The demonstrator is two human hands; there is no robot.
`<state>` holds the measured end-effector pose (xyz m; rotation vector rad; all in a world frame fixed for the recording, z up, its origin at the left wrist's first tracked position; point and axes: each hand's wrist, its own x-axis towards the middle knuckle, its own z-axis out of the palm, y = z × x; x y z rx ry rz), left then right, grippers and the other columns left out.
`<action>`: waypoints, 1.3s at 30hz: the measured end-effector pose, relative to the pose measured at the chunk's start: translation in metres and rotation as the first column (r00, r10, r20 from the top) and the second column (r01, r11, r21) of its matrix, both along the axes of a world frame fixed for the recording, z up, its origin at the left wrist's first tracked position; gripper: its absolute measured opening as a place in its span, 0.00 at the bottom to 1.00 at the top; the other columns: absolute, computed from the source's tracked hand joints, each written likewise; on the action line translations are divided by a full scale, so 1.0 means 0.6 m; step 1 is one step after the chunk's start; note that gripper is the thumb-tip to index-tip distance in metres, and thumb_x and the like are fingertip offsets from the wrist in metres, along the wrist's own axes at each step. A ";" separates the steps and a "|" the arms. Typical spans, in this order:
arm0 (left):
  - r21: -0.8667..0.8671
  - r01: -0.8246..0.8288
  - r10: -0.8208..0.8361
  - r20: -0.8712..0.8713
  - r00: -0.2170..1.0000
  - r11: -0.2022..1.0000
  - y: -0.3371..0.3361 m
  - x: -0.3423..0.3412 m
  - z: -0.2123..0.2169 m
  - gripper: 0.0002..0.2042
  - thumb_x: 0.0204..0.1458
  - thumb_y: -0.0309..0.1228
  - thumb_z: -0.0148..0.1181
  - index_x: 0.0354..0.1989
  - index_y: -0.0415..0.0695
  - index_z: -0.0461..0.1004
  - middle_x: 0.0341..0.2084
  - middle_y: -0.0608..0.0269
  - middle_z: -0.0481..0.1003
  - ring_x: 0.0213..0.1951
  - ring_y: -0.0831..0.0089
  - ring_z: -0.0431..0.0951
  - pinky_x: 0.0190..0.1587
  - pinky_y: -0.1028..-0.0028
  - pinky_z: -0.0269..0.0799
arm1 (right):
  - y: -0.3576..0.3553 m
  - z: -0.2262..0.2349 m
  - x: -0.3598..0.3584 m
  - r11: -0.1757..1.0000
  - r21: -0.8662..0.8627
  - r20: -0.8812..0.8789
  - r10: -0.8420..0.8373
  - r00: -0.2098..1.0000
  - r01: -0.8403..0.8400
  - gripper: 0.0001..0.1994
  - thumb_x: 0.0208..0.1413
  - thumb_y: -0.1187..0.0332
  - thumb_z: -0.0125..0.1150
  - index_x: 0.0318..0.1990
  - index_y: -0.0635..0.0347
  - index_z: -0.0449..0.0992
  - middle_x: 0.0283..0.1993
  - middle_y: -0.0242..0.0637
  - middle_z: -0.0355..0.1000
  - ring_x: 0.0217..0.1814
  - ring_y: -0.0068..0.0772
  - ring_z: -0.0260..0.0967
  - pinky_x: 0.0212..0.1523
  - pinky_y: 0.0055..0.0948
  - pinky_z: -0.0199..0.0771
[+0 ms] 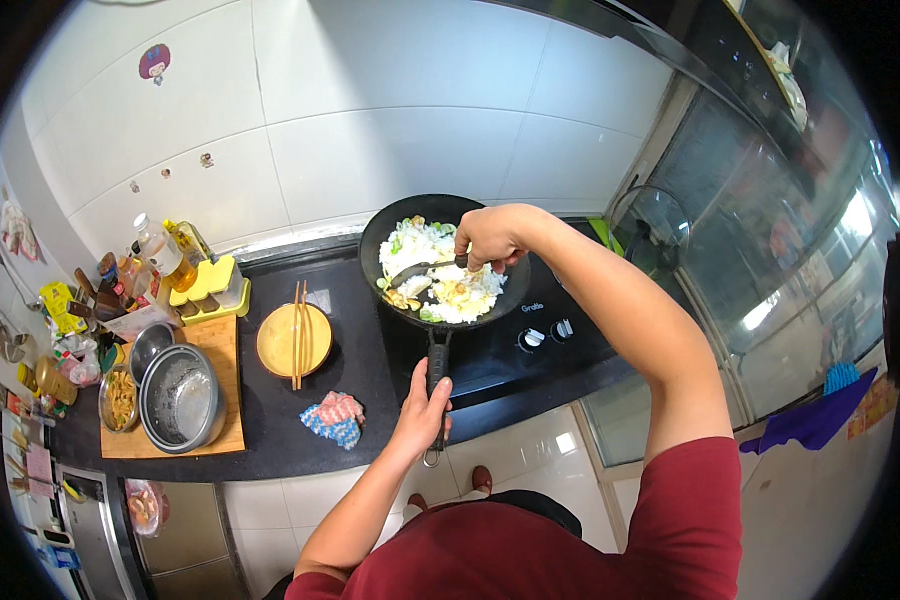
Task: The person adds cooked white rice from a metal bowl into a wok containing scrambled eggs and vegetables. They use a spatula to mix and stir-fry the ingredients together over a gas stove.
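My left hand (422, 415) is closed around the black handle of a wok (438, 207) on the stove. Inside the wok lies white rice (470, 300) mixed with yellow egg and pieces of green vegetable. Over the wok's right side, my right hand (492, 238) grips the dark handle of a spatula (415, 271), whose blade dips into the rice at the left. The hand hides part of that handle and some of the food. Left of the stove, a yellow bowl (275, 343) has wooden chopsticks (302, 335) laid across its rim.
A pink-and-blue cloth (336, 418) lies near the counter's front edge. Metal bowls (182, 400) stand on a wooden board (232, 430) at left, below a yellow seasoning box (215, 290) and an oil bottle (165, 250). A glass lid (650, 225) leans at right. Stove knobs (533, 340) face me.
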<state>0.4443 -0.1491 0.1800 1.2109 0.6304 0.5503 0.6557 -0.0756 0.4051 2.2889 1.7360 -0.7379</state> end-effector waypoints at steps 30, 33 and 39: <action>-0.031 0.000 0.001 0.003 1.000 1.000 -0.005 0.009 0.014 0.31 0.66 0.49 0.45 0.71 0.50 0.46 0.27 0.60 0.68 0.19 0.78 0.68 0.18 0.76 0.67 | -0.049 0.014 0.077 0.957 -0.014 0.273 0.282 0.920 -0.290 0.22 0.48 0.66 0.67 0.55 0.49 0.78 0.38 0.39 0.80 0.38 0.35 0.79 0.36 0.36 0.78; -0.040 -0.008 0.009 0.010 1.000 0.999 -0.006 0.007 0.014 0.29 0.66 0.49 0.44 0.71 0.51 0.47 0.27 0.61 0.67 0.19 0.77 0.69 0.18 0.76 0.67 | -0.085 0.065 0.072 0.989 0.077 0.096 0.116 0.989 -0.123 0.19 0.55 0.67 0.62 0.55 0.55 0.76 0.31 0.39 0.78 0.29 0.32 0.78 0.27 0.32 0.77; -0.004 0.000 0.000 -0.035 0.999 1.000 -0.009 0.008 0.013 0.28 0.67 0.51 0.38 0.71 0.54 0.47 0.28 0.60 0.69 0.20 0.76 0.69 0.19 0.76 0.68 | -0.077 0.046 0.078 0.998 0.038 -0.009 0.052 0.999 -0.052 0.14 0.58 0.65 0.55 0.48 0.61 0.75 0.22 0.41 0.75 0.18 0.29 0.72 0.20 0.32 0.70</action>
